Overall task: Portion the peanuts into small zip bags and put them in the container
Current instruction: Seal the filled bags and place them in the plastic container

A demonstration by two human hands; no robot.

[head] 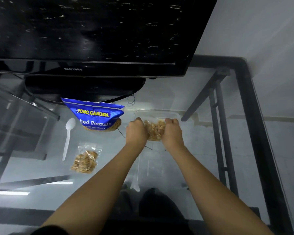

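Both hands hold one small zip bag of peanuts (154,130) over the near edge of a clear plastic container (155,114). My left hand (136,131) grips the bag's left side and my right hand (172,131) grips its right side, fingers closed. A second filled zip bag (85,159) lies flat on the glass table to the left. The blue Tong Garden salted peanuts bag (95,116) stands behind it, leaning against the TV base. A white plastic spoon (68,136) lies left of the blue bag.
A black Samsung TV (92,31) on its oval base (85,89) fills the back of the glass table (202,146). A clear lid (153,168) lies under my forearms. The table's black frame (255,116) runs along the right side.
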